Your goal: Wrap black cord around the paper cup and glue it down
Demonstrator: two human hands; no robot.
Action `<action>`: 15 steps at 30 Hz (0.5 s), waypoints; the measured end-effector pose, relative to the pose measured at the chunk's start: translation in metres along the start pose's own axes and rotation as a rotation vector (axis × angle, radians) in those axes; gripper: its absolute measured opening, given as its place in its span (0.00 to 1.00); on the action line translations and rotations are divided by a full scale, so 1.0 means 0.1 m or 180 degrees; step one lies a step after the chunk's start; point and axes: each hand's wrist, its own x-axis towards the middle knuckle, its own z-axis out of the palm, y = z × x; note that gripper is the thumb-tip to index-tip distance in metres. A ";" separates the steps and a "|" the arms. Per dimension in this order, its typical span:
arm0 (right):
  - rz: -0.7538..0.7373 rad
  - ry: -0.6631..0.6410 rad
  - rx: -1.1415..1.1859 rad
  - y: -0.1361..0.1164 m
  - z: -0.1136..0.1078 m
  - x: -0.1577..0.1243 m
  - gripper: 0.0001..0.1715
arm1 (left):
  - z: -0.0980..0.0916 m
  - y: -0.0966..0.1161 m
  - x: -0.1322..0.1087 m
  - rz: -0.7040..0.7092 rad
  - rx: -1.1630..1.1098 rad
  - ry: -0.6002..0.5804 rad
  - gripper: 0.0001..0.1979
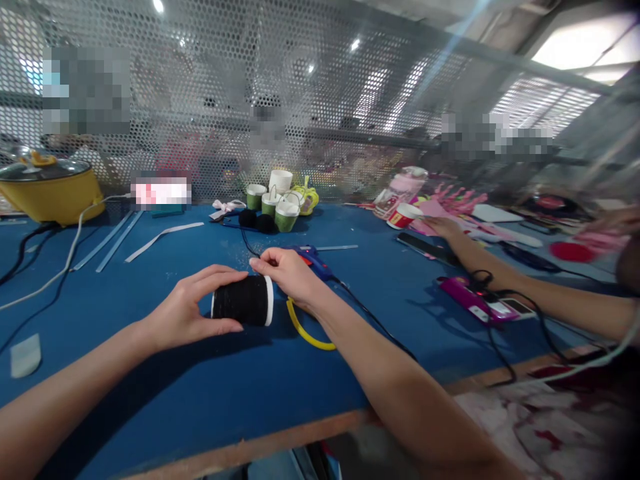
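Note:
My left hand [187, 308] is wrapped round a paper cup [243, 301] lying on its side, wound with black cord and showing a white rim on the right. Above that rim, my right hand [285, 273] is closed in a pinch on a thin black cord [249, 245], which runs back toward two black balls [257, 221] on the table. Just behind my right hand lies a blue glue gun [313, 259], partly hidden by it. A curved yellow strip [306, 333] rests under my right wrist.
Small green-and-white cups [287, 217] stand at the back. Glue sticks [117, 241] and a yellow pot [55, 193] are at left. On the right, a co-worker's arm [520, 283] reaches past a purple power strip [480, 300] with cables. The table's front edge [300, 430] is near me.

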 end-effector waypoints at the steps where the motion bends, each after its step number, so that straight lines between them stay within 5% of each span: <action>1: 0.0023 -0.0002 0.0026 0.00 0.00 0.00 0.20 | 0.01 -0.01 0.00 -0.0024 -0.0078 0.0020 0.27; 15: 0.0470 -0.0225 0.0349 0.04 0.02 0.02 0.21 | 0.06 -0.02 0.02 -0.0582 -0.1125 0.0120 0.27</action>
